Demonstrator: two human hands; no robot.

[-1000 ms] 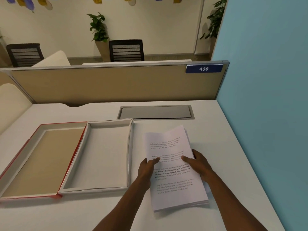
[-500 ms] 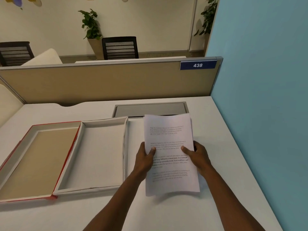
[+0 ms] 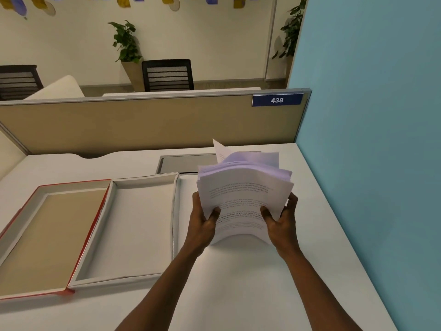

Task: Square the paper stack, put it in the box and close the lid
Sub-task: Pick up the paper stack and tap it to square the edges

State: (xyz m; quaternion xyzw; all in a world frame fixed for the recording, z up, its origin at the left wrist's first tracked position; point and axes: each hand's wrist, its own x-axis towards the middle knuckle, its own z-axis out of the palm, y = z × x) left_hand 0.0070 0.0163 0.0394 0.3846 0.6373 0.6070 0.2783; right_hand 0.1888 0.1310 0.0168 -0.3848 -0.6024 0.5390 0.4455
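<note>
A stack of white printed paper [image 3: 243, 187] stands nearly upright on its lower edge on the desk, bowed, with its top sheets fanned apart. My left hand [image 3: 202, 225] grips its left side and my right hand [image 3: 281, 223] grips its right side, thumbs on the front sheet. To the left lies the open box: the white-lined tray [image 3: 175, 211] sits empty beside my left hand, and its red-edged lid [image 3: 28, 206] lies flat further left, hinged to the tray, with a tan inside.
The white desk [image 3: 238, 295] ends at a beige partition [image 3: 143, 125] behind and a blue wall [image 3: 370, 163] on the right. A grey cable flap [image 3: 186, 163] sits in the desk behind the paper. Chairs and plants stand beyond the partition.
Both hands lifted the paper stack off the desk, tipped it upright onto its lower edge, and the top sheets have splayed apart. The box has not moved.
</note>
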